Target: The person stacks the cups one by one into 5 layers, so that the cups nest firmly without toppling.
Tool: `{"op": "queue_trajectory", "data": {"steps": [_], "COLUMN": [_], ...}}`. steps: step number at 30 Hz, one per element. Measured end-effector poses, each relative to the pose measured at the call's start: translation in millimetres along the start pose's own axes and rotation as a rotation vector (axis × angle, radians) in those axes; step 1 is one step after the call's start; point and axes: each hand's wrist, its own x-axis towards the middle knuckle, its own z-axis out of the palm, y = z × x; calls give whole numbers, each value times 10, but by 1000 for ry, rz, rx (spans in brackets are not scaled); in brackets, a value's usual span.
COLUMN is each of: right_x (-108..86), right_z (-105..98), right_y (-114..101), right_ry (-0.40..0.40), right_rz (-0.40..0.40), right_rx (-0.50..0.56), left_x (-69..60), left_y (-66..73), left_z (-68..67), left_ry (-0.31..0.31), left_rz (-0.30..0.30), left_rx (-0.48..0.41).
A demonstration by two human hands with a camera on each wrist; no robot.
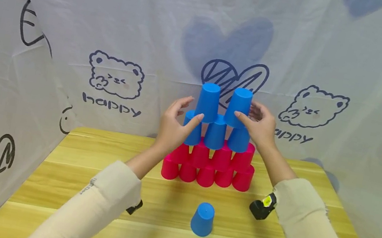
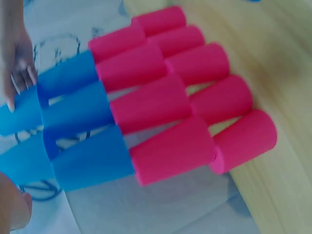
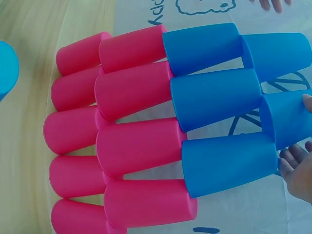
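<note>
A stack of upside-down cups stands on the table, with red cups [image 1: 206,175] in the two lower rows and blue cups [image 1: 215,133] above. Two blue cups form the top row. My right hand [image 1: 262,127] grips the right top cup [image 1: 240,102], thumb in front and fingers at its far side. Beside the left top cup [image 1: 208,101] is my left hand [image 1: 173,123], its fingers spread and apart from the cup. The left wrist view shows only part of the left hand [image 2: 13,207] below that cup.
A single blue cup [image 1: 202,220] stands upside down on the wooden table [image 1: 95,191], in front of the stack. Behind the table hangs a white cloth [image 1: 133,33] with blue hearts and bear drawings. A black wrist device [image 1: 262,207] sits by the right sleeve.
</note>
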Motion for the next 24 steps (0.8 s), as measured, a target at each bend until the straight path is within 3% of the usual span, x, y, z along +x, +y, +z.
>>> {"op": "queue_trajectory", "data": {"steps": [4, 8, 16, 24], "right_x": [6, -7, -24, -19], "right_z": [15, 11, -1, 16], "right_y": [20, 41, 61, 71], "right_ry": [-21, -34, -53, -59], "right_rz": [-12, -23, -39, -13], "right_rx": [1, -19, -44, -34], "left_x": [-212, -425, -852, -1155], "left_y": [-26, -50, -54, -157], "left_z": [3, 60, 203, 251], "left_ry": [-18, -66, -272, -472], "left_rz": [52, 61, 62, -78], "left_rx": [-58, -90, -118, -62]}}
